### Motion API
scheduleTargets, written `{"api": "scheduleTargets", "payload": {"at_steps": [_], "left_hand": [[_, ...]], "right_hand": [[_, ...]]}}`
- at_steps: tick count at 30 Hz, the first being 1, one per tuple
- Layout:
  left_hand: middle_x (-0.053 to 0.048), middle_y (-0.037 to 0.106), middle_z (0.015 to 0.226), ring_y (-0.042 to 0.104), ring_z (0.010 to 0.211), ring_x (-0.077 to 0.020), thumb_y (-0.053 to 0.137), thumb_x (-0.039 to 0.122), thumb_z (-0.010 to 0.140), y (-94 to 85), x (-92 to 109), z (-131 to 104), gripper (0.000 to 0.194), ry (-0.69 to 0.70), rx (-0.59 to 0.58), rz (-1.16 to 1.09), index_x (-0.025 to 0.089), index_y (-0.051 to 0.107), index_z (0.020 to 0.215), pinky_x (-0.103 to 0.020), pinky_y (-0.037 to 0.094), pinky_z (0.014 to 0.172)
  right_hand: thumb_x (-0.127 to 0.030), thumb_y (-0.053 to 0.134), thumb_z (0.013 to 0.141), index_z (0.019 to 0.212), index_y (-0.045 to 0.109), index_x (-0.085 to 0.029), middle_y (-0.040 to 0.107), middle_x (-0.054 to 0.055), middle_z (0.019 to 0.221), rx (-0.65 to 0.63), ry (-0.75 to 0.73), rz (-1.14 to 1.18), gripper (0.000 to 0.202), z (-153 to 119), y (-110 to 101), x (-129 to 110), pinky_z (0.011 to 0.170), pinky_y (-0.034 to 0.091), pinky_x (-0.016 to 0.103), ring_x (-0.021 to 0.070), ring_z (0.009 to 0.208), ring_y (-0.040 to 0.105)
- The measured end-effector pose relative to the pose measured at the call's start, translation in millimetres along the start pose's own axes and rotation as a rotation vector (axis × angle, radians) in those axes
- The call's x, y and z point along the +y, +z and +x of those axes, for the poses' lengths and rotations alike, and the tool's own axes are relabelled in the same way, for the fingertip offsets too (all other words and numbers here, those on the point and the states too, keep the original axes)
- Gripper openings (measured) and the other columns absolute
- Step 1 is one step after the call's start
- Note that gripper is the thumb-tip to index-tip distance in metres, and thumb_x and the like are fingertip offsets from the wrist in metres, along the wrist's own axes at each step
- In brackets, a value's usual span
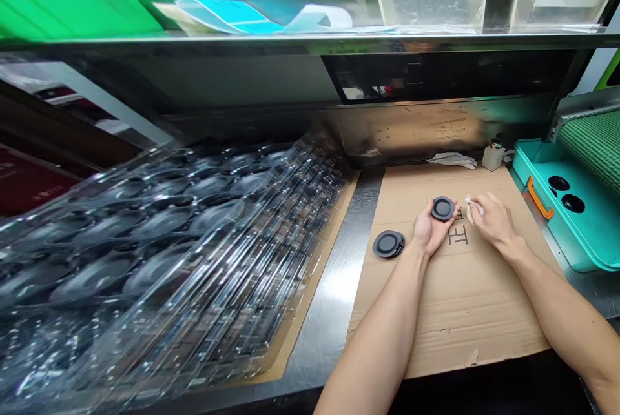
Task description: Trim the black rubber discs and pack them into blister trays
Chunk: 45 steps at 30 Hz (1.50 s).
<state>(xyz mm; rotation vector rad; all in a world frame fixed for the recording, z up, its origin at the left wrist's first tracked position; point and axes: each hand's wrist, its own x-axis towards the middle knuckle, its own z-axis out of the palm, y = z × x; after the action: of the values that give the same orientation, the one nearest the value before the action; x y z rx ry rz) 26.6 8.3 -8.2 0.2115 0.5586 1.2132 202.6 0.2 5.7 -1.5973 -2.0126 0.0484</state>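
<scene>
A dark round disc-shaped part [442, 208] rests in my left hand [428, 228], its fingers curled around the rim over the cardboard sheet [436, 312]. Close by on the right, my right hand [495, 218] pinches a small white cloth [472, 207], held a short way from the disc. Left of my left wrist lies a small stack of similar dark discs [388, 244]. Black pen marks [458, 235] show on the cardboard between my hands.
Stacked clear plastic trays [203, 260] holding dark round parts fill the left side. On the right stands a teal bin [591, 234] with several dark parts, beside a green conveyor belt [595, 144]. A small bottle [493, 155] and white glove [453, 159] lie behind. A metal shelf [290, 45] spans above.
</scene>
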Motion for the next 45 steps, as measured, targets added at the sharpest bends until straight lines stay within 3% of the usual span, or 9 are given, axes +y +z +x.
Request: {"api": "scheduleTargets", "payload": {"at_steps": [6,10,14,18,22,26,32,37,45], "left_hand": [[-0.017,0.068,0.086,0.061,0.066,-0.0177,0.028,0.046,0.107,1.9,3.0,-1.5,0.049,-0.071,0.034,-0.042,0.012,0.062,0.096,-0.023,0.045,0.050],[-0.015,0.067,0.082,0.055,0.056,-0.0176,0.022,0.041,0.104,1.5,1.9,-4.0,0.050,-0.064,0.006,0.015,0.013,0.063,0.098,-0.025,0.037,0.044],[-0.014,0.067,0.080,0.056,0.054,-0.0179,0.024,0.035,0.102,2.9,-4.4,-5.0,0.047,-0.035,-0.029,0.139,0.011,0.065,0.099,-0.026,0.035,0.044],[-0.008,0.064,0.071,0.055,0.051,-0.0147,0.033,0.046,0.104,2.7,-19.5,-3.7,0.047,-0.013,-0.113,0.285,0.013,0.062,0.088,-0.024,0.036,0.045],[-0.001,0.058,0.057,0.048,0.042,-0.0118,0.047,0.062,0.098,-1.4,-34.0,-1.5,0.049,0.119,-0.091,0.486,0.018,0.059,0.080,-0.023,0.031,0.042],[-0.004,0.057,0.049,0.044,0.035,-0.0115,0.037,0.070,0.098,-4.6,-36.6,-1.3,0.064,0.145,-0.031,0.707,0.018,0.061,0.072,-0.025,0.027,0.038],[-0.001,0.054,0.044,0.045,0.034,-0.0124,0.039,0.066,0.100,-0.6,-33.5,-6.9,0.059,0.184,0.070,0.848,0.019,0.061,0.071,-0.024,0.030,0.041],[-0.002,0.053,0.042,0.044,0.034,-0.0128,0.034,0.057,0.104,10.3,-31.0,-15.0,0.061,0.197,0.065,0.926,0.020,0.057,0.062,-0.026,0.030,0.041],[-0.003,0.055,0.044,0.045,0.032,-0.0127,0.032,0.052,0.106,11.4,-32.8,-11.2,0.057,0.168,0.105,0.887,0.020,0.057,0.065,-0.025,0.029,0.038]], "right_hand": [[-0.034,0.054,0.097,0.100,0.071,-0.021,0.069,0.008,0.098,0.199,-0.048,0.246,0.022,6.2,0.1,9.0,0.079,0.047,0.033,0.0226,0.089,0.064],[-0.034,0.050,0.098,0.095,0.065,-0.021,0.068,0.009,0.096,0.260,-0.064,0.323,0.020,5.3,1.4,0.3,0.081,0.047,0.034,0.0232,0.090,0.063],[-0.035,0.051,0.098,0.106,0.064,-0.021,0.070,0.008,0.101,0.177,-0.085,0.416,0.019,2.4,1.2,-7.0,0.082,0.050,0.033,0.0222,0.091,0.065],[-0.032,0.050,0.099,0.122,0.062,-0.020,0.069,0.011,0.115,0.074,-0.204,0.408,0.029,-2.0,-0.1,-16.4,0.096,0.050,0.036,0.0238,0.108,0.063],[-0.030,0.046,0.102,0.118,0.066,-0.020,0.068,0.012,0.115,-0.006,-0.264,0.303,0.028,-3.8,-0.6,-18.7,0.098,0.049,0.037,0.0247,0.111,0.061],[-0.027,0.049,0.100,0.113,0.067,-0.019,0.068,0.011,0.110,-0.057,-0.243,0.181,0.024,-3.7,-0.8,-14.0,0.092,0.048,0.035,0.0239,0.105,0.061],[-0.026,0.051,0.099,0.105,0.067,-0.019,0.069,0.009,0.103,-0.076,-0.225,0.059,0.018,-4.3,-3.1,-15.2,0.086,0.045,0.031,0.0226,0.099,0.062],[-0.027,0.054,0.099,0.101,0.067,-0.020,0.070,0.008,0.102,-0.120,-0.168,-0.047,0.015,-3.5,-4.2,-17.9,0.080,0.043,0.031,0.0227,0.097,0.062],[-0.028,0.056,0.098,0.100,0.067,-0.022,0.071,0.006,0.103,-0.137,-0.143,-0.020,0.013,-1.3,-8.6,-14.5,0.077,0.042,0.029,0.0215,0.097,0.063]]}}
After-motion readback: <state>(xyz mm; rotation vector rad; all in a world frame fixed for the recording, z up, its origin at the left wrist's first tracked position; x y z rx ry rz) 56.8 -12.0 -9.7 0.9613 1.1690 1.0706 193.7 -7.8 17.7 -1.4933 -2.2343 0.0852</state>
